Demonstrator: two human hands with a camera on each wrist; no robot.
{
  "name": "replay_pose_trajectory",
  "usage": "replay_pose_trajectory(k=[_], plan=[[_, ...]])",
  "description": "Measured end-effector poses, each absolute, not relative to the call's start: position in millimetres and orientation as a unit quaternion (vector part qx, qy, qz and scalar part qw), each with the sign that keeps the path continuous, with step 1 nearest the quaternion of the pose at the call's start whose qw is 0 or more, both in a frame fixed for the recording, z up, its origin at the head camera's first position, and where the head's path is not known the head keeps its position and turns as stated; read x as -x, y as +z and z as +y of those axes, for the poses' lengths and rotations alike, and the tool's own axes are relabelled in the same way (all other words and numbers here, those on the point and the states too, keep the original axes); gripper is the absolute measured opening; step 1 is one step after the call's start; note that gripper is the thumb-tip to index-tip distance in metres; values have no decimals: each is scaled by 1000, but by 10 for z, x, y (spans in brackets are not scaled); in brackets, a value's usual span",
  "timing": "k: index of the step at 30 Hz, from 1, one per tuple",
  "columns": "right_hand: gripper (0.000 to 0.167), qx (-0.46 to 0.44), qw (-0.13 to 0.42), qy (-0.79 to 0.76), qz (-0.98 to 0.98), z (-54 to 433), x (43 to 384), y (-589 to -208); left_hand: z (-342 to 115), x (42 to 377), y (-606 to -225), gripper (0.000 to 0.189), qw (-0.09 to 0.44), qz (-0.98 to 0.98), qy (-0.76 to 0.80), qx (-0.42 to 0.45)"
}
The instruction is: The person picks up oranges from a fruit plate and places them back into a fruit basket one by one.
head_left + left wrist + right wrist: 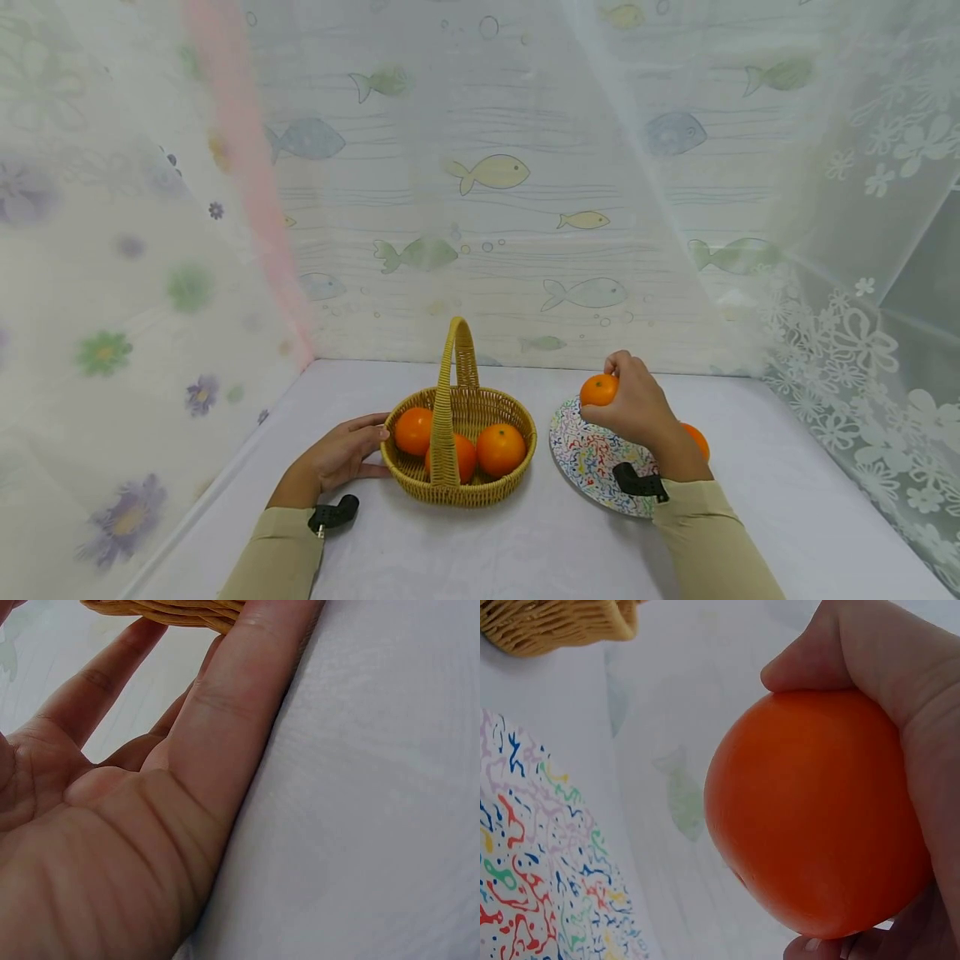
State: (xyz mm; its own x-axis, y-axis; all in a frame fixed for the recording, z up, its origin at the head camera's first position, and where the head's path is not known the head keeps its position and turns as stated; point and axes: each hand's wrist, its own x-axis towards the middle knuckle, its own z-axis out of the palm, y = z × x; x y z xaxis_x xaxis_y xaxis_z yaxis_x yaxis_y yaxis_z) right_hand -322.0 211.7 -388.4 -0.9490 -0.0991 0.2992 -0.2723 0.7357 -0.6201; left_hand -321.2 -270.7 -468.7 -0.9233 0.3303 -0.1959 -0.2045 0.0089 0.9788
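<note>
My right hand (637, 408) holds an orange (598, 390) between thumb and fingers, above the far part of a round plate (585, 458) with a multicoloured squiggle pattern. In the right wrist view the thumb and fingertips grip opposite sides of this orange (817, 817). A second orange (697, 442) shows partly behind the right wrist. To the left stands a wicker basket (472, 496) with a tall handle and three oranges (501, 450) inside. My left hand (345, 454) touches the basket's left side, its fingers fairly straight and the thumb low along the table.
A white cloth covers the table (480, 550). Behind it hangs a pale curtain (495, 250) printed with fish. Flowered sheer fabric (105, 350) hangs at the left, and lace fabric (840, 375) falls along the right edge.
</note>
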Motion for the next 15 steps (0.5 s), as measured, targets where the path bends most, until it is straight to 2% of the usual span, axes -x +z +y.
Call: replay_pose_trajectory(k=[15], plan=[[61,-151,119,382,-904,1885,3088,-3764,-2704,3212,-4699,69,189,685,702,-44]])
